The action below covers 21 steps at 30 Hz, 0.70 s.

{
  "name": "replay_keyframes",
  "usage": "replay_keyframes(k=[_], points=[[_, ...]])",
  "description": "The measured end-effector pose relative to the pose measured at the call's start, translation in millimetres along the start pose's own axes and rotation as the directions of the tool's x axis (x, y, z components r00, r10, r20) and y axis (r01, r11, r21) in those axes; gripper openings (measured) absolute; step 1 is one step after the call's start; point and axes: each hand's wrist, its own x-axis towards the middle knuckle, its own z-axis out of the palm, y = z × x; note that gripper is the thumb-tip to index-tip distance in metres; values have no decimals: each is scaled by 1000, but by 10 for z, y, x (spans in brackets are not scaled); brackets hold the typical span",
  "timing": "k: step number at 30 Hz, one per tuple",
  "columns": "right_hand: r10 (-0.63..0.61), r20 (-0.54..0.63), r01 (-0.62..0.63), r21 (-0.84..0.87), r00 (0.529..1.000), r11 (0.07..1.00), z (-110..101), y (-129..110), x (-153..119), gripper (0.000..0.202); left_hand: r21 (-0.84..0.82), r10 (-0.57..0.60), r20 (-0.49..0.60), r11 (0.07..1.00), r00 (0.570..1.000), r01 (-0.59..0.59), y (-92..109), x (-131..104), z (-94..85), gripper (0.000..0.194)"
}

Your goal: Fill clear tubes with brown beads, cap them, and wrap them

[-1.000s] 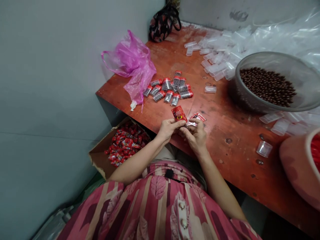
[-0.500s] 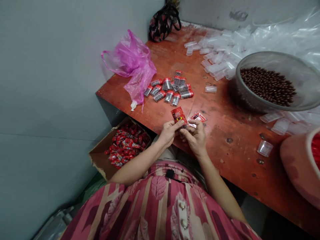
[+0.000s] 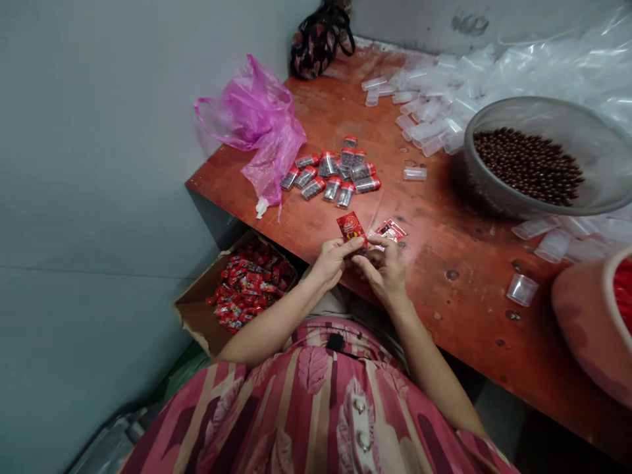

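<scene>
Between thumb and fingers, my left hand grips a red printed packet near the table's front edge. My right hand is at the packet's lower right corner, fingers bent and thumb close to it; whether it pinches anything is too small to tell. Just beyond my right hand lie more red printed packets, flat on the red table. Several small clear containers with red caps and dark contents lie in a group behind the packet.
Left of the group is a pink plastic bag. A cardboard box of red packets stands below the table edge. On the right are a grey bowl of brown balls, clear containers and a pink tub. A dark bag sits at the back.
The view has shifted slightly, so the table things appear a little higher and further left. Both hands stay at the packet, with the right fingers moved slightly.
</scene>
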Motion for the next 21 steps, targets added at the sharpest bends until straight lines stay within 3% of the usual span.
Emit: replay_keyframes(k=[5, 7, 12, 15, 21], points=[[113, 94, -136, 291, 989, 947, -24, 13, -1, 53, 138, -57, 112, 990, 992, 41, 30, -57, -13, 41], [123, 100, -149, 315, 987, 938, -11, 24, -6, 53, 136, -91, 124, 988, 988, 74, 50, -73, -43, 42], [15, 62, -20, 69, 998, 997, -5, 64, -28, 47, 10, -38, 37, 999, 999, 38, 13, -35, -64, 38], [-63, 53, 66, -54, 997, 996, -32, 69, -32, 47, 31, -15, -6, 999, 1000, 16, -35, -11, -27, 37], [106, 132, -140, 290, 986, 947, -45, 42, 2, 54, 257, 32, -6, 966, 999, -30, -77, -78, -66, 40]])
